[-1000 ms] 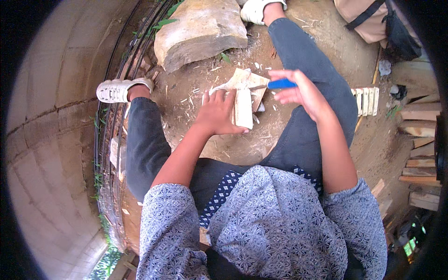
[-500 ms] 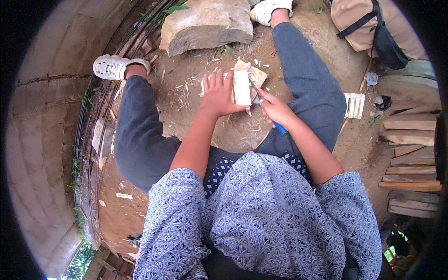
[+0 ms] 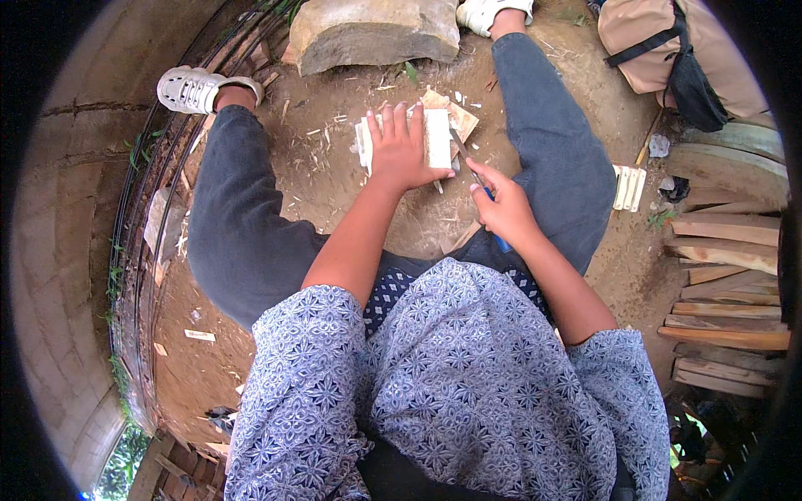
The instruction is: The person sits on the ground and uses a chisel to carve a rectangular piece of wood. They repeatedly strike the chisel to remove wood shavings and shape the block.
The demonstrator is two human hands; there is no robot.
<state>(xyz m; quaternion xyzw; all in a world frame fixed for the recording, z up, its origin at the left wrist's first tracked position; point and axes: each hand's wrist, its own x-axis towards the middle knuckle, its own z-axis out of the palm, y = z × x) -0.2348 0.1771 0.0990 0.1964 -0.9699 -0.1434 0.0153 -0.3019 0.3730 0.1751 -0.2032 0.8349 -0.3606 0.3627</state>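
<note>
My left hand [image 3: 403, 159] lies flat on a pale rectangular piece of wood [image 3: 439, 138], its fingers stretched forward and the thumb out along the near edge. Beneath and beyond that piece is a thin tan board [image 3: 464, 123], partly covered. In my right hand [image 3: 508, 209] is a blue-handled tool with a narrow metal blade [image 3: 459, 144]; the fingers wrap round it. The blade points forward and left, its tip close to the right edge of the pale wood. Whether it touches is too small to tell.
Wood shavings [image 3: 322, 134] litter the dirt ground between my legs. A big rock [image 3: 376, 37] lies ahead. On the right are small slotted pale pieces [image 3: 628, 188], a tan bag [image 3: 643, 46] and stacked split wood [image 3: 727, 250]. Black cables [image 3: 125, 250] run along the left wall [image 3: 67, 209].
My right hand has drawn back slightly toward me and right with the bladed tool. My left hand still presses on the pale wood. The whole view has shifted a little.
</note>
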